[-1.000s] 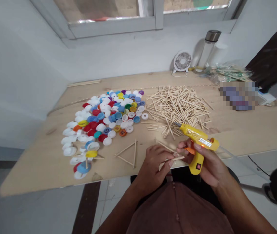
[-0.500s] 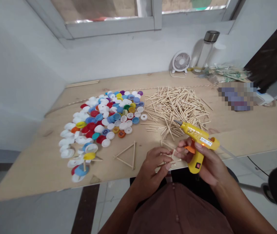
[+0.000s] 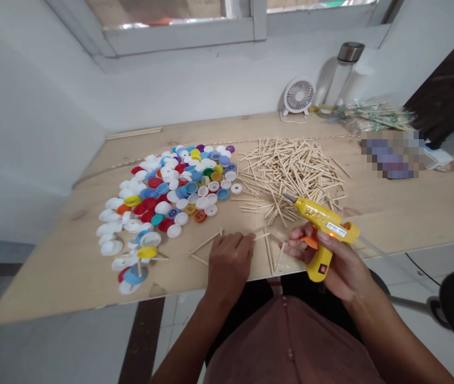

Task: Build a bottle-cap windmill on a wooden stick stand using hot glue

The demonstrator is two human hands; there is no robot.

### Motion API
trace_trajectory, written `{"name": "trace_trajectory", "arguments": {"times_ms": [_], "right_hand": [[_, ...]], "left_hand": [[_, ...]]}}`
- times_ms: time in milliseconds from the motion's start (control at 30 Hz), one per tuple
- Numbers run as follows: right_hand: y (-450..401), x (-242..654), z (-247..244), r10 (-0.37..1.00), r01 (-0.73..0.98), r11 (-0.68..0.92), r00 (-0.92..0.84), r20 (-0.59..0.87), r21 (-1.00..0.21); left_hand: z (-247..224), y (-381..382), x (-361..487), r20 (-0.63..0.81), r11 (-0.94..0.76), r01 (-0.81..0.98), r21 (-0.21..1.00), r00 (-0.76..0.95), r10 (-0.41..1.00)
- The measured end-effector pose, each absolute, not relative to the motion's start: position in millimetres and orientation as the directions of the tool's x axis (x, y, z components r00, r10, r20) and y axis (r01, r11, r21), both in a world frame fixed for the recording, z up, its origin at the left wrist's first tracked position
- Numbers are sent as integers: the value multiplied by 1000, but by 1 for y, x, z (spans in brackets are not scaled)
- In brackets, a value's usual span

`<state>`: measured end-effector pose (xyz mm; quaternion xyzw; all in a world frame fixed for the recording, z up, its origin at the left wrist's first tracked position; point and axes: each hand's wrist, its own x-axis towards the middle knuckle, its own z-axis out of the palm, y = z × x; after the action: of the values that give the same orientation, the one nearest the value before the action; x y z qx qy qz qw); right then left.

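The left hand, which held a little stick a moment ago, now lies flat and empty on the stick triangle, while the right hand grips the yellow glue gun near the stick pile and bottle caps on the table.

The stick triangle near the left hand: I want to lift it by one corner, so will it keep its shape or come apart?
The stick triangle looks thin and probably light. Its sticks look stiff, but the corner joints are small, so it may flex or split there. The left hand covers one corner; that joint cannot be judged.
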<state>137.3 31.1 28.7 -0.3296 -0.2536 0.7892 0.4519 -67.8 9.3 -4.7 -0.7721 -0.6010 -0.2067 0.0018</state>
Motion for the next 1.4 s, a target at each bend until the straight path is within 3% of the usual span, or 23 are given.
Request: {"name": "trace_trajectory", "arguments": {"times_ms": [633, 1400], "right_hand": [[30, 133, 32, 880, -555, -468, -365, -304, -688], [32, 134, 26, 873, -577, -480, -392, -291, -661]], "left_hand": [[-4, 17, -71, 263, -323, 944, 65, 296, 918], [0, 25, -71, 201, -374, 927, -16, 369, 907]]}}
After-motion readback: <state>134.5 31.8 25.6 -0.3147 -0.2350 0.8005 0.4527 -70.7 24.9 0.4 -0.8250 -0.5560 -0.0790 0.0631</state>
